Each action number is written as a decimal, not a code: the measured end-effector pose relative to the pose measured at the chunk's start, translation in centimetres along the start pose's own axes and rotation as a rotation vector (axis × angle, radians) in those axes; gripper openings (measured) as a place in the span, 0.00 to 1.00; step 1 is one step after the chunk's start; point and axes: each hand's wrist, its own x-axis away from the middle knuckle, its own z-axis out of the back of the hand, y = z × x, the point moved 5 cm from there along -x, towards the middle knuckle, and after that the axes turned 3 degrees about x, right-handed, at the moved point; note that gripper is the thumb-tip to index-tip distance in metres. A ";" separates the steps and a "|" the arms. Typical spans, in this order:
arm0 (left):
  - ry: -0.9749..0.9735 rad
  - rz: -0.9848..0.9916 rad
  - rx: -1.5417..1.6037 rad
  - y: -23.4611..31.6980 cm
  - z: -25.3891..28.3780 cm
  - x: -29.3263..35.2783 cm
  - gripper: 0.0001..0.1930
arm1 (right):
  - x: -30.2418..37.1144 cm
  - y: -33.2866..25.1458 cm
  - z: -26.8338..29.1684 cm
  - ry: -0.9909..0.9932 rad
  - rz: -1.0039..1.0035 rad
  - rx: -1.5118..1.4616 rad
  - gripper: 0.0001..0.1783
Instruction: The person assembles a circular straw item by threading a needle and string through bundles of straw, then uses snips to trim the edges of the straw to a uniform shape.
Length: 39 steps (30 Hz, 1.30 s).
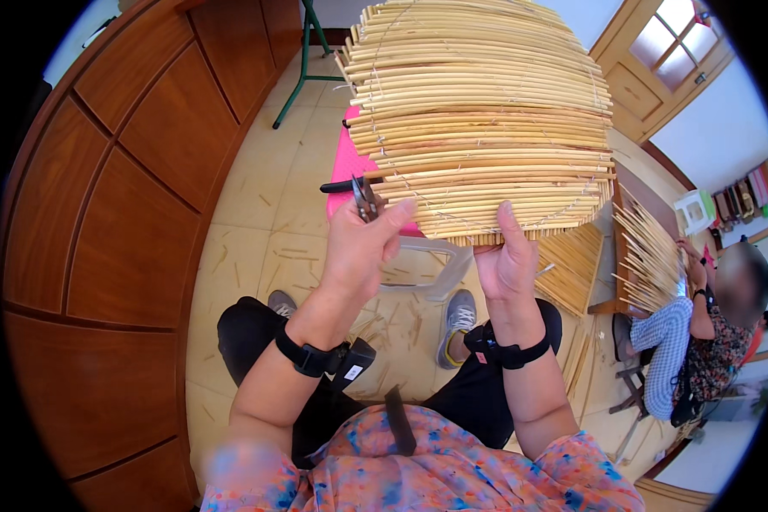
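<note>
A large mat of straw-coloured reed stalks [486, 111], bound with thin pale string, is held up in front of me. My right hand [510, 264] grips its near edge, thumb on top and fingers underneath. At the mat's near left corner, my left hand [363, 247] is closed around small metal cutters [365, 200]. Their dark jaws point up beside the stalk ends, and the left thumb rests against the mat's edge. The mat hides part of a bright pink stool top [347, 162] beneath it.
Trimmed stalk bits litter the tiled floor [247, 256]. A wooden panelled cabinet [119, 213] runs along the left. At right, a seated person [717, 341] handles another bundle of stalks [653, 247]. A flat reed piece [572, 264] leans below my mat. A green metal leg [303, 77] stands at the back.
</note>
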 end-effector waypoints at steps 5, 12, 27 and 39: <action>-0.019 0.010 -0.015 -0.2 -0.6 0.4 0.06 | 0.0 -0.1 -0.1 -0.003 0.001 -0.014 0.25; -0.003 -0.028 0.005 0.3 -0.9 0.5 0.06 | 0.0 0.1 0.1 -0.010 -0.009 -0.010 0.25; 0.065 -0.041 0.035 -0.9 0.4 -0.2 0.08 | 0.0 0.5 0.2 -0.054 -0.072 0.045 0.28; 0.230 -0.098 0.111 0.6 1.2 0.3 0.07 | 3.3 -3.7 -2.9 -0.144 0.638 1.231 0.13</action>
